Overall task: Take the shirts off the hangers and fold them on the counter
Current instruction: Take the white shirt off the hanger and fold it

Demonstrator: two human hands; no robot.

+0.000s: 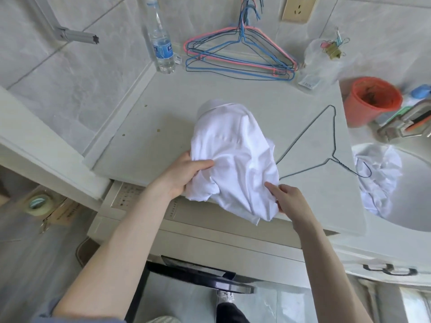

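Down at eight o'clock, below the counter's edge, a roll of clear packing tape [37, 203] sat on a cardboard box [61, 212]. Up at eleven o'clock a clear plastic water bottle with a blue label [161, 45] stood against the tiled wall.

My left hand [184, 174] gripped the nine o'clock side of the crumpled white shirt [235, 157], thumb pressed on top and the other fingers curled beneath the cloth. The shirt lay bunched in the middle of the pale stone counter [163, 108], its collar end toward twelve o'clock and its six o'clock hem hanging over the front edge.

At twelve o'clock from the shirt, a heap of pink, blue and dark wire hangers [240, 55] lay flat by the wall.

My right hand [290, 200] held the shirt at five o'clock, forefinger straight on the fabric and the rest clamped round the hem.

Just at three o'clock of the shirt, one bare dark wire hanger [326, 138] lay on the counter, its hook reaching over the edge. Further right stood an orange plastic bucket [370, 99], and below it a white basin [415, 206] held more crumpled white cloth [377, 185].
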